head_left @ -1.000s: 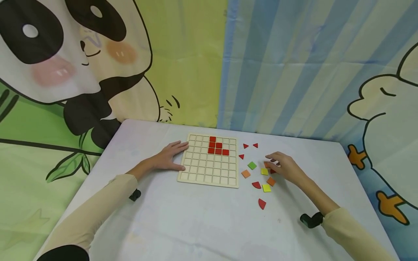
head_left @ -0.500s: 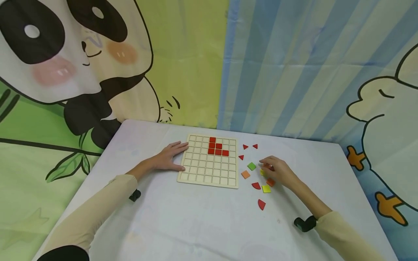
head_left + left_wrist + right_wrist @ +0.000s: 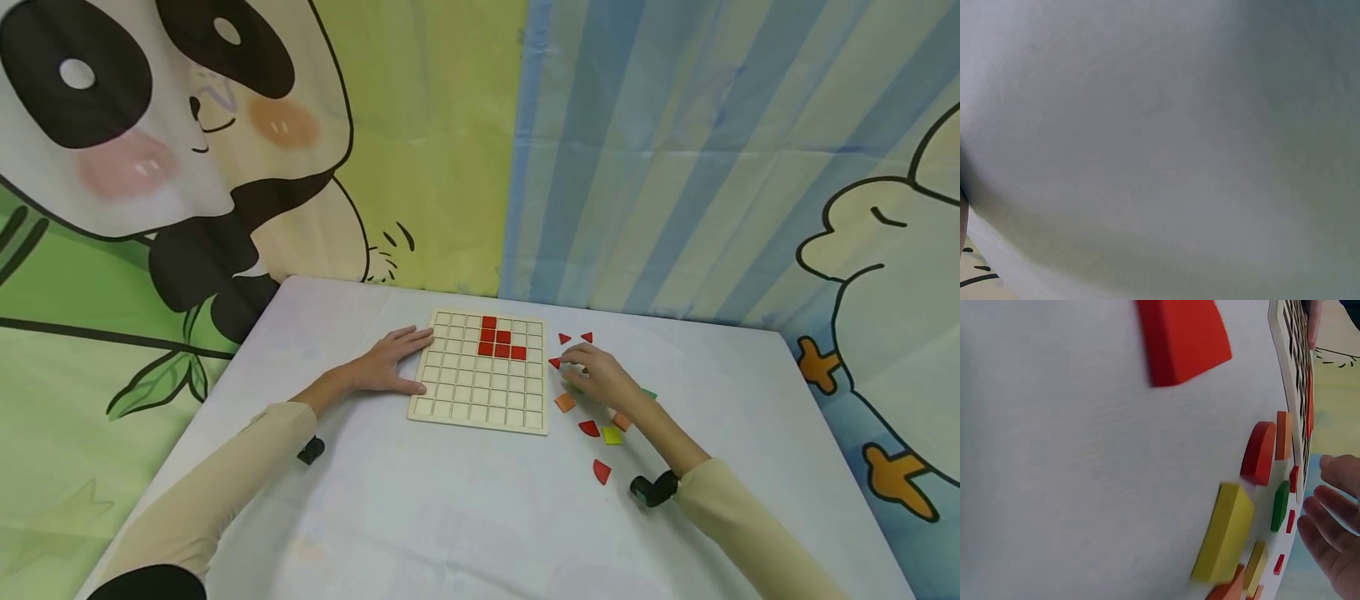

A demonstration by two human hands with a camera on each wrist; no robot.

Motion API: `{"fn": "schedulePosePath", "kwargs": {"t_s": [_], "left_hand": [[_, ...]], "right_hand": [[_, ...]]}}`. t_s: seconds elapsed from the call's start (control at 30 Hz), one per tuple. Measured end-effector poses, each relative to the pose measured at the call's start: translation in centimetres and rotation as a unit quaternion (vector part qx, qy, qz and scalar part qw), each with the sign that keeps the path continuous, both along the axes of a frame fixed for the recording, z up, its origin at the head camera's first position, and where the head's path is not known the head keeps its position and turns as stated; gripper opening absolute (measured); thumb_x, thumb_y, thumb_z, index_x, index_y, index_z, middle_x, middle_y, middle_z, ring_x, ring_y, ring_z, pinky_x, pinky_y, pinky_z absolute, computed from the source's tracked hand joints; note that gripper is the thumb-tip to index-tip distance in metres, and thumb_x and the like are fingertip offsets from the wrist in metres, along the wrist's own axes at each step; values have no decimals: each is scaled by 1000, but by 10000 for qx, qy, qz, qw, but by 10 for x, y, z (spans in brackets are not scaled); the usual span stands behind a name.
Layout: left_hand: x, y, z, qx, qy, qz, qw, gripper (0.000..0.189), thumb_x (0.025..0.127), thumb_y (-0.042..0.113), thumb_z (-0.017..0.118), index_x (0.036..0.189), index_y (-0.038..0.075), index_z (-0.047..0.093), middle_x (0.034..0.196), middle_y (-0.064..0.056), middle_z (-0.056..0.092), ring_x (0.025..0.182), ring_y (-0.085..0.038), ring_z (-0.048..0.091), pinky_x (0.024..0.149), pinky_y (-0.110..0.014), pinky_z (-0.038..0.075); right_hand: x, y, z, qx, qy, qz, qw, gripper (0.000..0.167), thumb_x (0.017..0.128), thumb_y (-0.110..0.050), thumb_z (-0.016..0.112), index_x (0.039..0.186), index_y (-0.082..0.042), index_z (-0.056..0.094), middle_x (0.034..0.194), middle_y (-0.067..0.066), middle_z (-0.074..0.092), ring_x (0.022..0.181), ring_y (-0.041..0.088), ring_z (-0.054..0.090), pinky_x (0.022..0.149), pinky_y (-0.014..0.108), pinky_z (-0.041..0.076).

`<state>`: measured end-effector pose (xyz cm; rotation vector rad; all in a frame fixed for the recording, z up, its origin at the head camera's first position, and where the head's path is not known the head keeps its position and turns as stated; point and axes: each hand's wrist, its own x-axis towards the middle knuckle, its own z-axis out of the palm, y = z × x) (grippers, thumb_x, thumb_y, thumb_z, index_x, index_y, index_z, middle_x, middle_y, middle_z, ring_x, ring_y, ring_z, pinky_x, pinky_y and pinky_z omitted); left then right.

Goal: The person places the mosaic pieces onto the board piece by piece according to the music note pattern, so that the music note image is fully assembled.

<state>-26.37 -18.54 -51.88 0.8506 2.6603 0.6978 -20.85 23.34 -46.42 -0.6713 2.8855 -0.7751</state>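
Observation:
In the head view, my left hand (image 3: 390, 360) lies against the left edge of a pale wooden grid board (image 3: 480, 408), thumb and fingers spread on its rim. Several red square tiles (image 3: 502, 350) fill cells in the board's upper part. Over loose pieces right of the board hovers my right hand (image 3: 603, 377), fingertips close to a red triangle (image 3: 554, 363). Its fingers (image 3: 1329, 519) show loosely bent and apart in the right wrist view, with nothing seen between them. Beneath this hand a green tile (image 3: 1280, 505) is mostly hidden in the head view.
Around the right hand lie orange tiles (image 3: 566, 402), a yellow tile (image 3: 612, 435), red quarter-circles (image 3: 602, 472) and two more red triangles (image 3: 587, 337). Another green piece (image 3: 649, 393) shows past the right wrist. The white table (image 3: 420, 517) meets a printed curtain behind.
My right hand has moved left from the orange and yellow tiles, past the yellow one, to the green tile and red triangle beside the board. The left hand has stayed put.

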Motion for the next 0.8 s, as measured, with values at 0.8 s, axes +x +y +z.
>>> {"fn": "schedulePosePath", "kwargs": {"t_s": [0.8], "left_hand": [[4, 2, 8, 7, -68, -27, 10000, 100, 76, 60, 72, 155, 22, 24, 164, 2, 17, 152, -32, 7, 116, -65, 16]], "right_hand": [[-35, -4, -17, 887, 481, 176, 9947, 18, 87, -16, 72, 103, -7, 72, 99, 7, 70, 87, 19, 61, 83, 38, 55]]}}
